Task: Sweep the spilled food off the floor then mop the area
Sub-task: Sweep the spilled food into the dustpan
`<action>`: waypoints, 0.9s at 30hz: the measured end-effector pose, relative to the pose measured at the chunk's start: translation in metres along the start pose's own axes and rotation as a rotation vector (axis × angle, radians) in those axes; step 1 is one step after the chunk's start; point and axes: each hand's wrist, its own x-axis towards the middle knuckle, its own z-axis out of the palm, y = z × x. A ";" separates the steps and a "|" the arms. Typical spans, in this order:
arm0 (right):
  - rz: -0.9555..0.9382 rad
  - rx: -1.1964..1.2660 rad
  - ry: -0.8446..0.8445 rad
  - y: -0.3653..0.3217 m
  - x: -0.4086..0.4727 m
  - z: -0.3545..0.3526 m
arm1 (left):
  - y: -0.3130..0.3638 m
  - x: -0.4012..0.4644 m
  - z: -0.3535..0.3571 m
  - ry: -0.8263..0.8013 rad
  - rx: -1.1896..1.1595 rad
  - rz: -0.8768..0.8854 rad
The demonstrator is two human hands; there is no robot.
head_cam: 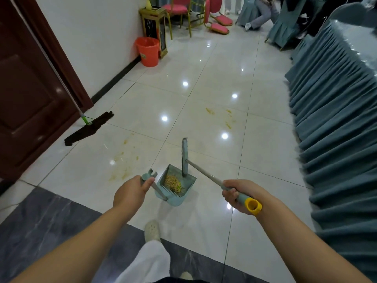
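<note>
The left hand (132, 190) is gripping the upright handle of the dustpan (175, 185), which is holding a pile of swept food (173, 182). The right hand (236, 196) is clasping the broom (201, 170) handle, its head standing in the dustpan's mouth. Yellowish smears (122, 160) are staining the floor (204, 78) left of and beyond the dustpan. The mop (87, 128) is leaning on the door (26, 94), well left of the dustpan.

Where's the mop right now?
In the head view the mop is on the left, its dark head flat on the floor tiles beside the brown door, its handle leaning up against it.
</note>
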 end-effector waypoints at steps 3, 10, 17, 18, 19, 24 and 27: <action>-0.001 0.012 0.005 -0.030 0.014 0.008 | 0.013 0.032 -0.001 0.009 0.006 0.015; 0.013 0.060 0.017 -0.112 0.057 0.057 | 0.028 0.145 -0.015 -0.011 -0.018 0.033; 0.027 0.104 0.054 -0.198 0.111 0.124 | 0.034 0.270 -0.042 -0.038 -0.040 0.038; 0.024 0.105 0.055 -0.208 0.118 0.130 | 0.034 0.284 -0.045 -0.039 -0.039 0.040; 0.022 0.105 0.051 -0.221 0.127 0.138 | 0.035 0.300 -0.047 -0.042 -0.042 0.035; 0.039 0.110 0.050 -0.275 0.158 0.164 | 0.049 0.364 -0.054 -0.044 -0.065 0.013; 0.045 0.097 0.060 -0.310 0.176 0.172 | 0.060 0.399 -0.053 -0.029 -0.084 -0.011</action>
